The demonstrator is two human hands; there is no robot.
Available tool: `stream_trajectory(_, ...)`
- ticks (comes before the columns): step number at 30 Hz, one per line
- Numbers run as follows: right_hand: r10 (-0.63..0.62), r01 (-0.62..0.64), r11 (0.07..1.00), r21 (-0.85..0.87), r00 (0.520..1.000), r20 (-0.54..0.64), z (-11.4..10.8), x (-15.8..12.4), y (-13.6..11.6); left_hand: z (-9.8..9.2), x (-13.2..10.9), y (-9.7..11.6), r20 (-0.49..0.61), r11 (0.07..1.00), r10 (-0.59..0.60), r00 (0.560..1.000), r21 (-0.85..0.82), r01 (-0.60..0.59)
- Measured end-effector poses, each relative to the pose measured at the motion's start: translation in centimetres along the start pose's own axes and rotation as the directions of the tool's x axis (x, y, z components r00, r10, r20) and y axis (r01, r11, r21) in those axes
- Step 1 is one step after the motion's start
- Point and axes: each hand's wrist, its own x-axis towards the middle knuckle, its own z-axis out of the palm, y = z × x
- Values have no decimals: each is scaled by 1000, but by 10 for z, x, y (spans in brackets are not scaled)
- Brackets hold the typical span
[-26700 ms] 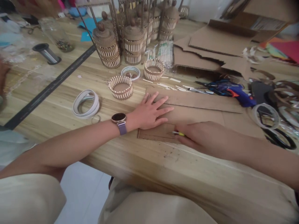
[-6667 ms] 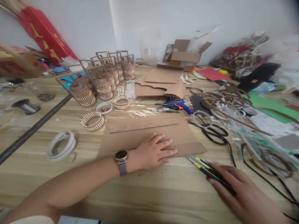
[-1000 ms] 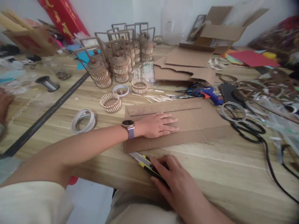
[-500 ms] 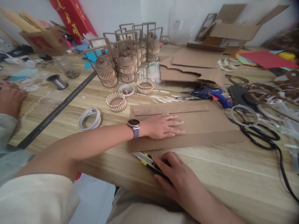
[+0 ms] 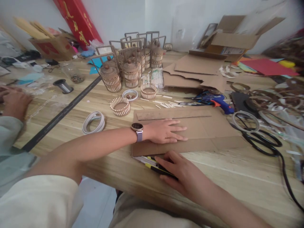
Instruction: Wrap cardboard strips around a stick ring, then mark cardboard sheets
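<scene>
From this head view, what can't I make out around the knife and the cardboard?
- Utility knife: rear hidden under the right hand; blade tip too small to see.
- Cardboard sheet: the part beneath the left hand is covered.
- Ruler strip: markings blurred.

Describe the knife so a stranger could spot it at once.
Start at the flat cardboard sheet on the table's near edge. Along its near left corner lies the knife, under the right hand. It alone is yellow and black; the scissors are all black.

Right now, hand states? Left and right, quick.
Left hand: open, flat on the cardboard sheet.
Right hand: closed on the utility knife at the sheet's near edge.
</scene>
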Motion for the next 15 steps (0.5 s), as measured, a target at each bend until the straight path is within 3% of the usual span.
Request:
stream_trajectory(8,-90,94,995,-25,986,140,-10,3,-3,1,-1,-2,-28,1000,19,999,-11,-20)
stream_trajectory(12,-51,54,995,-83,998,48,-9,-11,5,3,-3,-2,-64,998,45,997,-32,-47)
stream_trajectory(15,-52,53,991,-124,999,13,-7,-30,14,-5,0,6,-3,998,12,1000,-67,-12)
